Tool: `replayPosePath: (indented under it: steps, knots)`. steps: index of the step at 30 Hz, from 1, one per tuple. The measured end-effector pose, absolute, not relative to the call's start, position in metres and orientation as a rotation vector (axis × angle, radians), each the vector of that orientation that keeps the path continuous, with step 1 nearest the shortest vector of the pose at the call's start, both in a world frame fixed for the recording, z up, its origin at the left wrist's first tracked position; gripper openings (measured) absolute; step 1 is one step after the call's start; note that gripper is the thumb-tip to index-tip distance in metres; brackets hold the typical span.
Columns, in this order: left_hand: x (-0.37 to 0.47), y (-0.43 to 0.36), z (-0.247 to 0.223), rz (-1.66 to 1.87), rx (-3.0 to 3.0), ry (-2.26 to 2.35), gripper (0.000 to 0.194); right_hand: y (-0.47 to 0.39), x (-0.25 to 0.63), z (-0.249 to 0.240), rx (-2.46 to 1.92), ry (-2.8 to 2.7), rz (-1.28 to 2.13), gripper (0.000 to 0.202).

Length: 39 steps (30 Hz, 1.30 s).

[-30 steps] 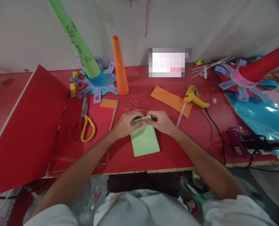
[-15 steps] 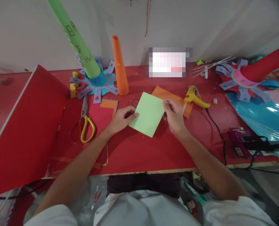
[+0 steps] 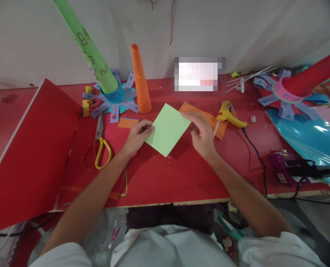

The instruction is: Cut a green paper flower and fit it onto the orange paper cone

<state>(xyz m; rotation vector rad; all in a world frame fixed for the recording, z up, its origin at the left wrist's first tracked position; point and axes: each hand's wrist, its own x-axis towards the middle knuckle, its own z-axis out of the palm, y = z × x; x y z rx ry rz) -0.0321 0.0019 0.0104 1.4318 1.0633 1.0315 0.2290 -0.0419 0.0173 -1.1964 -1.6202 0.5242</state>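
Observation:
A light green square of paper (image 3: pixel 167 129) is held above the red table, one corner pointing toward my body. My left hand (image 3: pixel 138 136) pinches its left corner between thumb and fingers. At the right corner, my right hand (image 3: pixel 202 135) has its index finger stretched along the upper edge, with the thumb apart from the paper and the other fingers curled. Behind the green paper lies an orange sheet (image 3: pixel 200 112), partly hidden by my right hand. A yellow glue gun (image 3: pixel 230 115) rests on the orange sheet's right side.
Yellow-handled scissors (image 3: pixel 102 152) lie left of my left hand. An orange paper cone (image 3: pixel 141 83) and a green tube (image 3: pixel 89 48) stand behind. A red board (image 3: pixel 34 155) leans at the left. A purple box (image 3: pixel 280 167) and cables sit at the right of the red table (image 3: pixel 176 189).
The green paper has shifted left and turned slightly. My left hand moved left with it. My right hand has loosened its pinch, its index finger now extended.

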Motion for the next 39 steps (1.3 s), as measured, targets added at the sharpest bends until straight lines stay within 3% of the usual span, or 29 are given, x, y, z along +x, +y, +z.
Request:
replayPosePath:
  steps: [5,9,14,16,24,39]
  knots:
    - [-0.03,-0.003,0.015,0.866,1.305,0.995,0.039,-0.041,0.232,0.016,-1.171,-1.693,0.367,0.033]
    - [-0.031,0.0,0.012,0.962,1.218,0.963,0.053,-0.037,0.235,0.012,-1.247,-1.608,0.565,0.016]
    - [-0.03,0.002,0.011,0.985,1.397,0.97,0.046,-0.032,0.233,0.002,-1.332,-1.256,0.944,0.049]
    - [-0.026,-0.002,0.011,0.923,1.472,0.901,0.054,-0.033,0.228,0.001,-1.311,-1.205,1.041,0.053]
    - [-0.013,-0.016,0.004,0.964,1.473,1.005,0.062,-0.043,0.212,0.011,-1.239,-1.302,1.305,0.058]
    - [-0.016,-0.017,0.0,0.948,1.1,1.017,0.038,-0.042,0.216,0.008,-1.102,-1.193,1.222,0.056]
